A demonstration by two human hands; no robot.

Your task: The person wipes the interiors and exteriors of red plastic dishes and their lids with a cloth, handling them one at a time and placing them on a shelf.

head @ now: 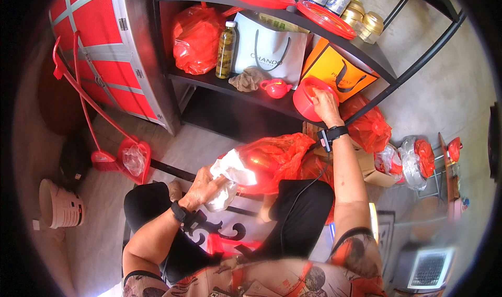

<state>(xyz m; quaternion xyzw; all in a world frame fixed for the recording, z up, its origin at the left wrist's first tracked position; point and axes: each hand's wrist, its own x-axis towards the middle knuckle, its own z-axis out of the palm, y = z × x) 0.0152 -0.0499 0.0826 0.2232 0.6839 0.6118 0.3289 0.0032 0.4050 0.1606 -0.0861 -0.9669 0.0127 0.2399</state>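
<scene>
My left hand (203, 191) grips a crumpled white cloth or tissue (230, 168), which hangs over and below its fingers in front of my knees. Up at the right end of the shelf, my right hand (325, 105) has hold of a round red plastic tub (305, 102). Its fingers reach over the rim into the tub, and their tips are partly hidden. To the left of the tub on the same shelf sit a small red teapot (276, 88) and a brown rag (247, 79). Below the hands lies an open red plastic bag (278, 151) with shiny red things inside.
The black shelf unit (235, 89) also bears a knotted red bag (197, 42), a filled bottle (225, 51), a grey paper bag (270, 44), an orange gift bag (333, 67) and stacked red plates (325, 18). A broom and dustpan (135, 159) stand left; a white bucket (60, 202) is beyond.
</scene>
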